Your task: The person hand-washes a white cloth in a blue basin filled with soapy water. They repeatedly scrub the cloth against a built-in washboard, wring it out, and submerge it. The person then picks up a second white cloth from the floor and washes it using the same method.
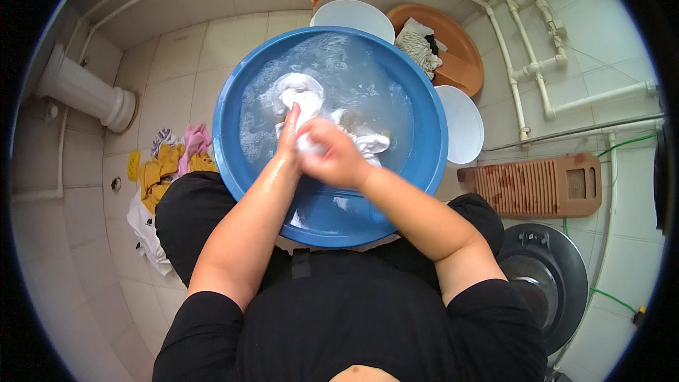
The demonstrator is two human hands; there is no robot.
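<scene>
Above the sudsy water in a big blue basin (437, 141), my two hands meet around a wet white cloth (300, 95). My left hand (288, 134) grips it with the thumb pointing up, and its other fingers are partly hidden. Closed in a fist, my right hand (332, 154) presses against the left palm with a bunch of the same cloth showing between. The right hand is slightly blurred. More white fabric (368, 141) floats in the water just beyond the right hand. Whether it joins the held piece I cannot tell.
Left on the tiles lies a clothes pile (163, 177), yellow, pink and white. A white basin (352, 18) and a brown basin (460, 49) with clothes stand behind; another white basin (460, 124), a brown washboard (534, 185) and a dark basin (548, 283) are right. Pipes (516, 64) line the walls.
</scene>
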